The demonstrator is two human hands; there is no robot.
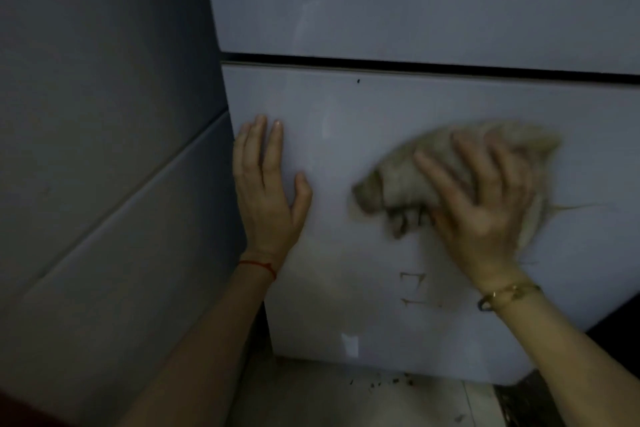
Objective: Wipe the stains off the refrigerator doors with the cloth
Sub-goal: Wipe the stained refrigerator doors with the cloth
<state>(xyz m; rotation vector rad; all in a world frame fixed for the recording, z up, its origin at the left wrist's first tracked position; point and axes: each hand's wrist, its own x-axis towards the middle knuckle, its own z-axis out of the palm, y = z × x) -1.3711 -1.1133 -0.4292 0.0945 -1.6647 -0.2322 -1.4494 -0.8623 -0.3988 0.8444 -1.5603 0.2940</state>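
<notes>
The pale grey lower refrigerator door fills the middle of the head view, under the upper door. My right hand presses a crumpled beige cloth flat against the lower door, fingers spread over it; the cloth is blurred and frayed at its edges. My left hand lies flat on the door's left edge, fingers up and slightly apart, holding nothing. Faint brown marks and a small dark speck show on the door.
A black gap separates the two doors. A grey wall stands close on the left. Below the door is a tiled floor with dark crumbs. A dark object sits at the lower right.
</notes>
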